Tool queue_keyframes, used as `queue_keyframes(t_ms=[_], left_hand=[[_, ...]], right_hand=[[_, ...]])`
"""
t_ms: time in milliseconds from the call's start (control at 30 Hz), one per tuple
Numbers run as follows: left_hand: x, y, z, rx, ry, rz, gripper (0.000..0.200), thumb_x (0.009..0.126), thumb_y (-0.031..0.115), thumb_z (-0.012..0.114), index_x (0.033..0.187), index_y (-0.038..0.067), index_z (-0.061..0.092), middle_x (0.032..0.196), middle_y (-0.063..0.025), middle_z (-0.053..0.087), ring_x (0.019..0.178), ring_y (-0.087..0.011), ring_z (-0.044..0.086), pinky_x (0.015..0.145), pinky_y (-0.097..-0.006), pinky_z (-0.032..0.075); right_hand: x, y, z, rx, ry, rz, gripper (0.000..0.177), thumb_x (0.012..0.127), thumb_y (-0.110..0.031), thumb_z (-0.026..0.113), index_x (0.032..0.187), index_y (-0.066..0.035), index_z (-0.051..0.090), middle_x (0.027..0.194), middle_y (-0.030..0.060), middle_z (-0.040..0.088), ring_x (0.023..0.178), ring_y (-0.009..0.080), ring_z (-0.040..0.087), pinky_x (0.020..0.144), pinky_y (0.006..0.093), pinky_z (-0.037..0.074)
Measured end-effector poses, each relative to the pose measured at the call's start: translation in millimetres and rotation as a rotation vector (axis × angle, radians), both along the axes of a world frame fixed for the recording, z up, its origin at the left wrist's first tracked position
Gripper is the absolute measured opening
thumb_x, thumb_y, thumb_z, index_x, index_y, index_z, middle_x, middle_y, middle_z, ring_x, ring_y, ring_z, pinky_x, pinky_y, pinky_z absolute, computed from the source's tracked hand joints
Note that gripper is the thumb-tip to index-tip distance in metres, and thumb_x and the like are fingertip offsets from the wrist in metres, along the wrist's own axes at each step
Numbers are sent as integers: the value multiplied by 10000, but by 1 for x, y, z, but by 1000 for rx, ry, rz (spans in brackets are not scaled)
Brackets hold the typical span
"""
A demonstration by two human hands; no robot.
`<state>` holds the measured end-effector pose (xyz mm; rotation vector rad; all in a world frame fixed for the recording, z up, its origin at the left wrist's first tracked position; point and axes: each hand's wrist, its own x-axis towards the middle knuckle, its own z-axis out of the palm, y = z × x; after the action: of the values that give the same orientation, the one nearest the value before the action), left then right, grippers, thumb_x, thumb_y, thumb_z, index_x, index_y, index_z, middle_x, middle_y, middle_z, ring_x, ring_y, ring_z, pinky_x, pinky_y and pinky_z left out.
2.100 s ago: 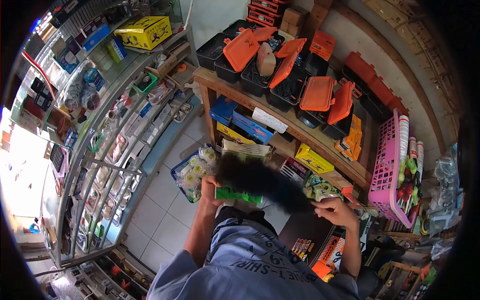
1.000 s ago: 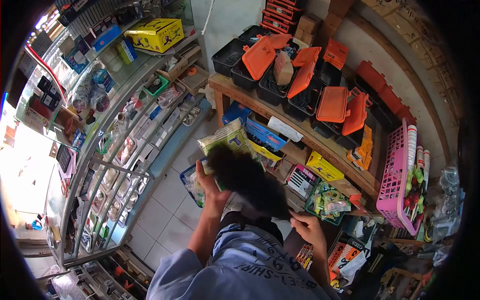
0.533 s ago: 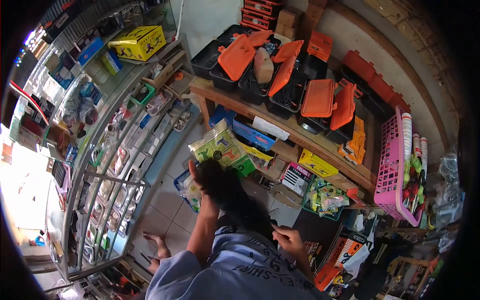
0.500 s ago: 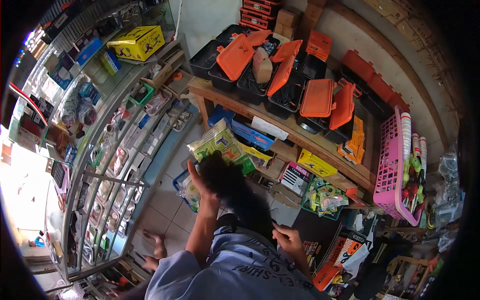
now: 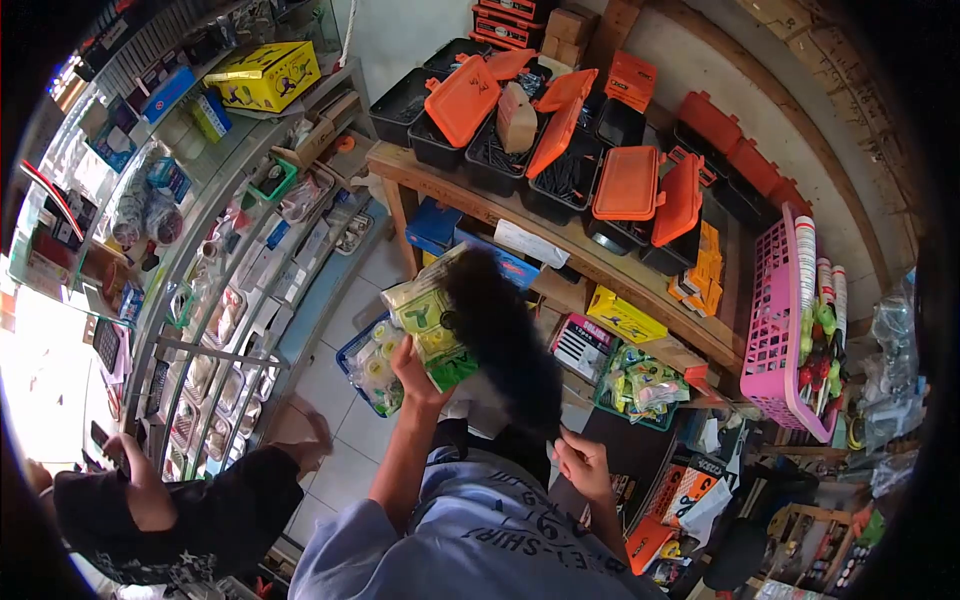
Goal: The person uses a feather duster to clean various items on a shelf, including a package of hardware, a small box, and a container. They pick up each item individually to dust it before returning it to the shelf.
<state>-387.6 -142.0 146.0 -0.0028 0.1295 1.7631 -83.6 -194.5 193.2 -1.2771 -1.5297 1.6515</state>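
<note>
My left hand [image 5: 418, 376] is closed on a clear plastic pack [image 5: 418, 308] with a yellow-green printed card. Across the pack's right side lies the dark, fluffy head of a duster [image 5: 507, 350], which hides part of it. My right hand [image 5: 583, 463] grips the duster near its lower end, close to my body. Under the pack, a blue basket [image 5: 352, 381] holds several similar packets.
Open black bins [image 5: 437, 150] with orange lids stand on a wooden shelf [image 5: 400, 165] ahead. A pink basket [image 5: 765, 335] is at right, a glass display case [image 5: 200, 300] at left. Another person in dark clothes [image 5: 220, 510] is at lower left, near tiled floor [image 5: 345, 440].
The duster head has moved up and right against the pack. My left hand has shifted slightly right and the pack has tilted. The other person has come further into view at lower left.
</note>
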Motion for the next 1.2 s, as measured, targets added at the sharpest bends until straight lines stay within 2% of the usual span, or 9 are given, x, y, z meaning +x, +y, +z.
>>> queue_keyframes(t_ms=[167,300,467,533,800,867,1000,1133,1200], left_hand=[[-8,-22,-47,-76,43,-116,548,793,174,594,1309,47,462,1184,-136,594,1078,-291,590,898,-448,506],[14,-16,20,-220,317,-76,530,759,-6,574,1275,49,468,1153,-110,581,1029,-269,598,894,-444,510],[26,-14,-1,-262,88,-191,525,769,-8,608,1272,39,465,1159,-100,581,1057,-261,592,908,-420,506],[33,-11,14,-193,457,-184,507,753,-28,623,1237,42,488,1110,-84,594,1037,-235,597,911,-397,502],[45,1,-11,-111,441,-275,434,738,-52,613,1152,39,522,1047,-57,608,927,-181,615,777,-322,531],[47,4,-10,-142,676,-322,437,799,25,605,1225,14,506,1149,-126,603,1054,-279,604,899,-433,513],[46,6,-28,-127,422,-398,480,797,-19,610,1261,-7,491,1207,-151,586,1097,-277,585,931,-408,492],[48,5,-9,-97,781,-309,481,798,12,629,1259,-22,497,1213,-147,586,1096,-260,585,964,-374,461],[36,-3,-25,129,1353,-161,483,775,-22,624,1243,-9,506,1195,-123,597,1073,-240,592,943,-357,473]], right_hand=[[6,1,1,-82,23,43,340,929,-114,600,1255,-21,580,761,11,606,562,26,466,500,184,384],[9,-2,9,-198,120,-75,344,925,-98,595,1263,-34,578,766,4,605,567,32,468,512,185,389],[29,-12,-3,-32,82,5,345,932,-85,580,1274,-42,571,764,6,592,546,37,439,486,188,366],[30,-18,1,-27,82,-70,340,934,-82,578,1272,-40,572,761,8,587,538,37,428,473,190,354],[40,-32,19,-102,44,-207,316,930,-66,581,1244,-29,592,754,18,584,535,30,416,463,191,338],[44,-35,18,-107,25,-159,318,930,-66,582,1246,-32,592,753,16,585,539,27,417,463,190,340],[52,-40,13,-107,74,-199,319,927,-78,593,1242,-35,596,749,8,586,544,20,421,466,186,346],[58,-39,14,-148,70,-161,319,922,-95,608,1235,-37,603,741,-2,598,534,17,414,460,189,345],[57,-36,22,-133,-17,-87,320,925,-106,607,1237,-36,600,740,-6,602,531,17,412,460,193,349]])
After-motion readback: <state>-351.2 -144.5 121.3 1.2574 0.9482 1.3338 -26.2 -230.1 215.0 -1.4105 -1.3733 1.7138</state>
